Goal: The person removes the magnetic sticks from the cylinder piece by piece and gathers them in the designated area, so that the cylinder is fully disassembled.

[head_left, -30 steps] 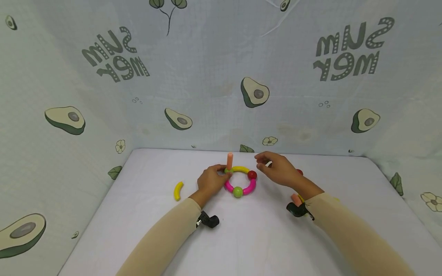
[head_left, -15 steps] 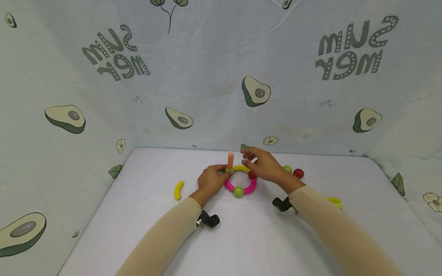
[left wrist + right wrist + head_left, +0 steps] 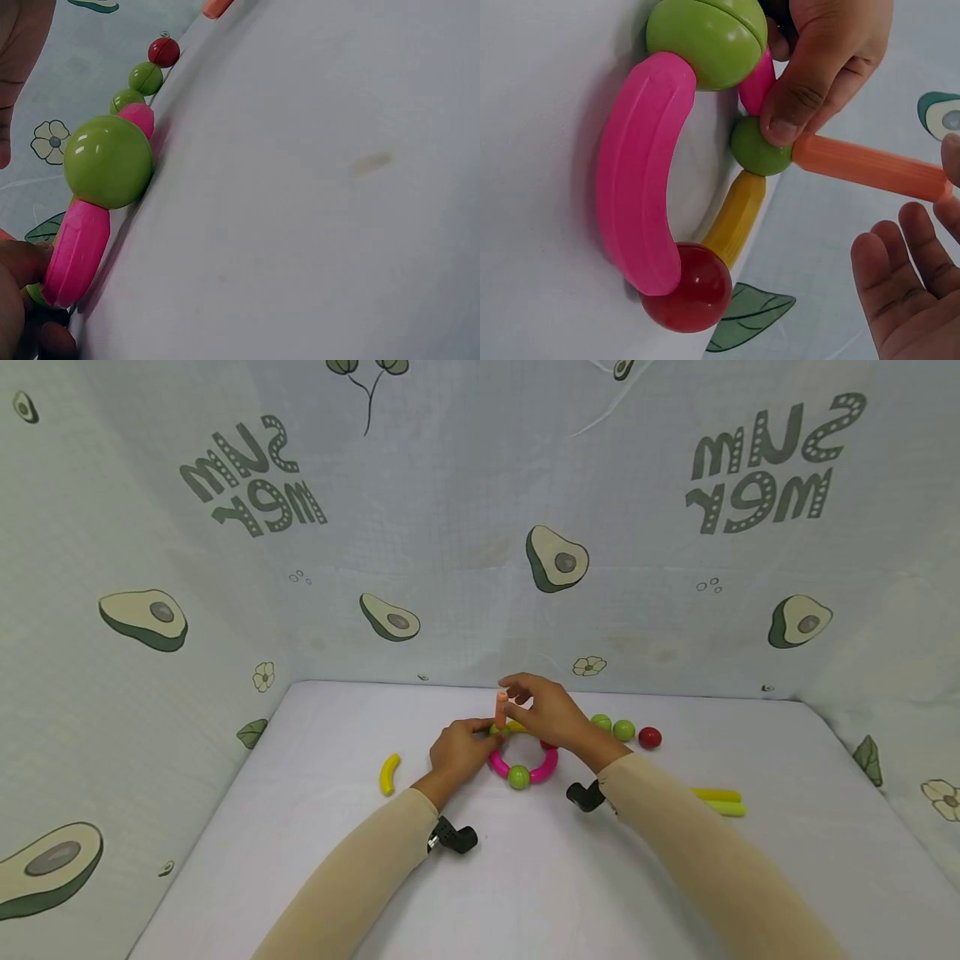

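Observation:
Curved pink sticks (image 3: 641, 180), a yellow curved stick (image 3: 739, 214), a red ball (image 3: 690, 289) and green balls form a ring on the table. At the ring's far left, my left hand (image 3: 461, 750) pinches a green ball (image 3: 761, 146), thumb on top. From that ball an orange straight stick (image 3: 870, 166) stands up. My right hand (image 3: 551, 710) is at the stick's upper end, thumb and forefinger on either side of it, other fingers loosely spread. The ring's front green ball (image 3: 109, 161) is close before the left wrist camera.
To the right of the ring lie green balls (image 3: 623, 731) and a red ball (image 3: 650, 737). Yellow sticks (image 3: 716, 795) rest partly behind the right sleeve. A yellow curved stick (image 3: 389, 774) lies on the left. A printed cloth (image 3: 465, 610) hangs behind the table (image 3: 480, 902).
My right hand has moved left, from beyond the red ball to the top of the orange stick, uncovering balls and sticks on the right. The left hand keeps its hold.

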`<action>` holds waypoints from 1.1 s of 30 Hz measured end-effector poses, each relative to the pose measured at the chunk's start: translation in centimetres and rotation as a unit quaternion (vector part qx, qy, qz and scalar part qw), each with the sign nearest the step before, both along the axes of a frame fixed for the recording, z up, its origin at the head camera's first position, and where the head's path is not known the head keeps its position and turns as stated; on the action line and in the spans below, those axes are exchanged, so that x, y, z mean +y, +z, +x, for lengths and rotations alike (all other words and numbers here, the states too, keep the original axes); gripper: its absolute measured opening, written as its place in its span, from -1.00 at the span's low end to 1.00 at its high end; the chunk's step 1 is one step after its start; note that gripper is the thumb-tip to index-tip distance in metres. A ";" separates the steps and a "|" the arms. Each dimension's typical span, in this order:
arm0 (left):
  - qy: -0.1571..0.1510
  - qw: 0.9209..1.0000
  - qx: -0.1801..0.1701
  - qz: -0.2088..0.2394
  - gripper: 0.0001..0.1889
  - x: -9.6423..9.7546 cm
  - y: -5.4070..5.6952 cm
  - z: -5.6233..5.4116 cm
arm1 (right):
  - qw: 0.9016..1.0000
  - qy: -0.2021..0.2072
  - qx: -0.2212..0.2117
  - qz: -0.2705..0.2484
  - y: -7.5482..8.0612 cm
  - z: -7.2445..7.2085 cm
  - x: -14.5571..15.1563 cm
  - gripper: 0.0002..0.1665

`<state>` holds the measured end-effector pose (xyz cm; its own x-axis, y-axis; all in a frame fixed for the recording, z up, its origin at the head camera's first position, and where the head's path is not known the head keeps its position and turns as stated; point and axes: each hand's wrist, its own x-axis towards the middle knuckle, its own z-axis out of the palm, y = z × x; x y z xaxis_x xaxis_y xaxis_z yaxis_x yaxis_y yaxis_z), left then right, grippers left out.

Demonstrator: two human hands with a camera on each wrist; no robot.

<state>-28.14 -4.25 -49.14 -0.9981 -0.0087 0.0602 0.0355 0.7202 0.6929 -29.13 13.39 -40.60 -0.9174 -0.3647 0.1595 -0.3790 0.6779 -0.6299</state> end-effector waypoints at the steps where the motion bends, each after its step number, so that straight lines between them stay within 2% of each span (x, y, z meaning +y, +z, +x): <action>1: 0.001 1.000 0.001 0.000 -0.58 0.0 0.0 0.0 | 1.000 0.002 0.000 -0.001 0.0 -0.1 -0.1 -0.48; 6: 0.000 1.000 0.005 0.002 -0.58 0.0 0.0 0.0 | 1.000 0.011 0.003 -0.004 0.1 -0.2 -0.6 -0.53; 14: -0.005 1.000 0.001 0.009 -0.59 0.0 0.1 -0.1 | 1.000 0.003 0.015 0.000 0.1 -0.3 -0.9 -0.72; 28: -0.006 1.000 -0.011 0.008 -0.59 -0.1 0.2 0.0 | 1.000 -0.009 0.026 0.000 -0.2 -0.3 -0.7 -0.71; 33: -0.005 1.000 -0.012 0.007 -0.58 -0.1 0.2 0.0 | 1.000 -0.015 0.016 -0.011 -0.5 -0.5 -0.3 -0.66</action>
<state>-28.15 -4.31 -48.90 -0.9994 0.0010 0.0357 0.0259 0.7107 0.7030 -29.59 13.06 -41.07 -0.9219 -0.3332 0.1975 -0.3795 0.6750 -0.6327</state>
